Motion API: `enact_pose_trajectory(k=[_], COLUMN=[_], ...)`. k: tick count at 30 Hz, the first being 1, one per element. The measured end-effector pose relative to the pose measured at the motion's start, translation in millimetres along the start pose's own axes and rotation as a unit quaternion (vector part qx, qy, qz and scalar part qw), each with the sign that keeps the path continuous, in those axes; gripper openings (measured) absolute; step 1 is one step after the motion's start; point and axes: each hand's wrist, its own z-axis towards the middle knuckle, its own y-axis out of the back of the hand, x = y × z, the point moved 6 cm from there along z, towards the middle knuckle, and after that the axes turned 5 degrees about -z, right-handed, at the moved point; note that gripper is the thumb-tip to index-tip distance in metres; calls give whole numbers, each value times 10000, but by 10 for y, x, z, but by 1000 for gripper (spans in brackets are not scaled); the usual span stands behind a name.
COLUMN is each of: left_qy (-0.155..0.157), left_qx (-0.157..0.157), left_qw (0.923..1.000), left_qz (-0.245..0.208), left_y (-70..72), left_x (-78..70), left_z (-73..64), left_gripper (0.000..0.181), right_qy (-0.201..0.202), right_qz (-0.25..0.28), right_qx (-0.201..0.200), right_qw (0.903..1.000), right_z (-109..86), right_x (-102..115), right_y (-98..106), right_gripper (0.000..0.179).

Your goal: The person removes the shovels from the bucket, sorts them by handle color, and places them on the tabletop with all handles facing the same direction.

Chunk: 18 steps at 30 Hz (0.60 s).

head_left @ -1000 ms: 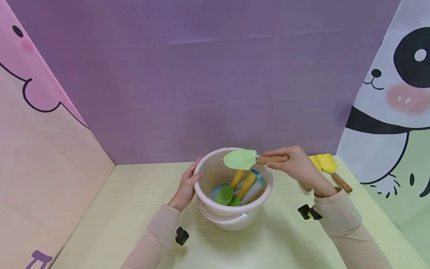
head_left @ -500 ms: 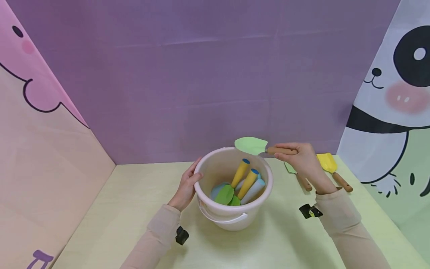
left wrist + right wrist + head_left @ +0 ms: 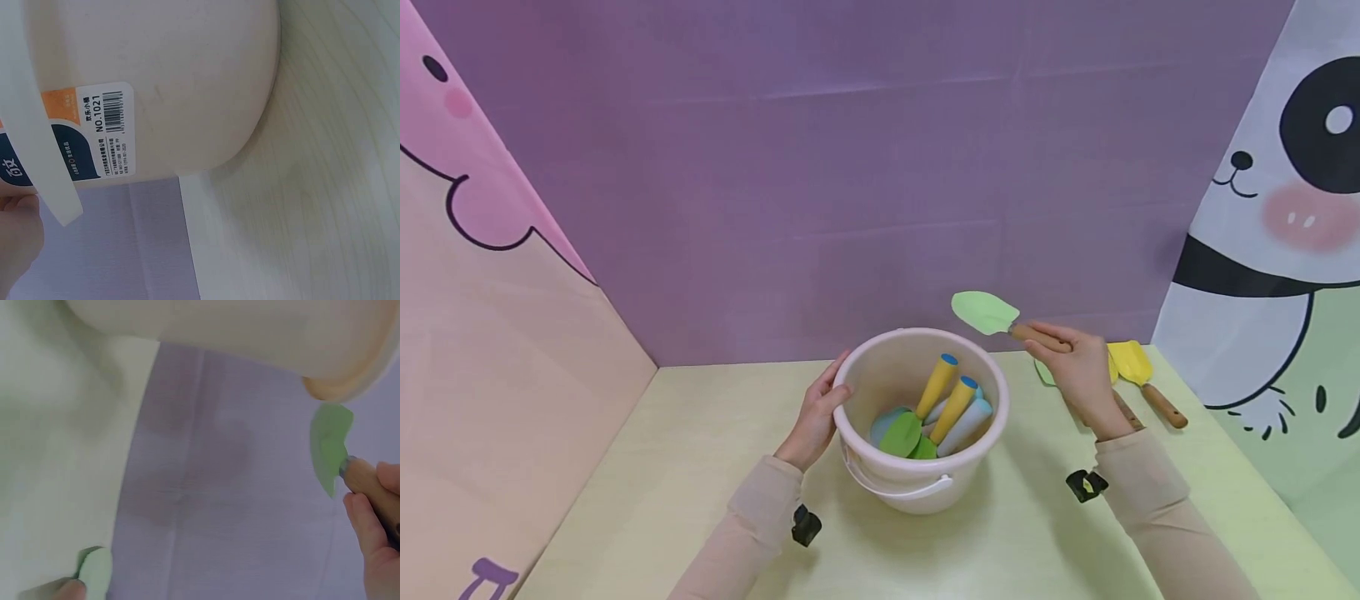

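Observation:
A pale pink bucket [image 3: 876, 379] stands on the table, its carry handle hanging down in front. My left hand [image 3: 814, 414] grips the bucket's left rim, with the thumb over the edge. To the right of the bucket and above its rim level, my right hand [image 3: 1086, 379] holds a trowel [image 3: 985, 312] by its wooden handle. The trowel's light green blade points left, apart from the bucket. Inside the bucket lie several toy tools with yellow handles [image 3: 955, 408], green blades [image 3: 901, 435] and light blue parts [image 3: 958, 429]. In the left wrist view a label [image 3: 94, 131] shows on the bucket's side.
Behind the right hand lie another light green trowel [image 3: 1043, 372], partly hidden, and yellow-bladed shovels [image 3: 1131, 362] with wooden handles. A purple backdrop [image 3: 805, 208] closes off the rear of the table [image 3: 700, 467]. Printed side panels stand left and right.
My right hand has brought the light green trowel from over the bucket up and to the right, and its blade has tilted upward. The left hand and the bucket have stayed put.

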Motion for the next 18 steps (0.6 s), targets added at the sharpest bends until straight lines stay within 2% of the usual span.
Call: enact_pose_trajectory(k=[8, 18], left_qy=[-29, -18], left_qx=[-3, -7], left_qw=[10000, 10000], left_qz=[-9, -9], left_y=[-6, -1], left_x=[-9, -7], left_z=[-1, -11], left_gripper=[66, 65], right_qy=[-497, -927], right_qz=[-109, 198], right_qx=[-421, -1032], right_qw=[9978, 9901], right_z=[-31, -124], right_x=[-235, -583], right_y=[-79, -268], right_gripper=[45, 41])
